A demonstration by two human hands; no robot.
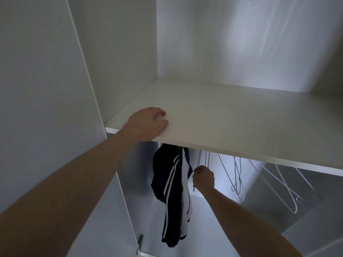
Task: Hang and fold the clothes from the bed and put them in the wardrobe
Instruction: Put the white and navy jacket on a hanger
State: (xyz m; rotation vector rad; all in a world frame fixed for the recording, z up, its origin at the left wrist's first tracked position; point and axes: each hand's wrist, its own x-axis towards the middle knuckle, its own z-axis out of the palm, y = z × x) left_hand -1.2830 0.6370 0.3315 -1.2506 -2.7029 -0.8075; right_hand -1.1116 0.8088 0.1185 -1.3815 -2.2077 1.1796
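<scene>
Head view, looking into a white wardrobe [118, 52] from close up. A white shelf [232, 123] runs across the middle, with a hanging space below it.

The left hand [148, 123] rests on the front left part of the shelf, the forearm reaching in from the lower left. Its grip holds nothing: the fingers [161, 113] are loosely curled with their tips on the shelf top, and the thumb lies along the front edge.

Below the shelf, the right hand [203, 178] is raised in the hanging space, its forearm coming up from the lower right. Its grip is closed in a fist around the thin wires of a pale hanger [201, 160], which rises from the fist toward the underside of the shelf. A short end of wire shows just below the fist.

Just to the left of the right hand, almost touching it, hangs a dark navy jacket [167, 182] with white stripes along its sleeve and a white panel on the side nearest the hand. Its top is hidden behind the shelf's front edge, so how it hangs cannot be seen.

To the right of the right hand, apart from it, several empty wire hangers [238, 184] dangle at tilted angles under the shelf.

Low down, well below the left hand, a metal hinge [140, 242] sits on the wardrobe's side panel.
</scene>
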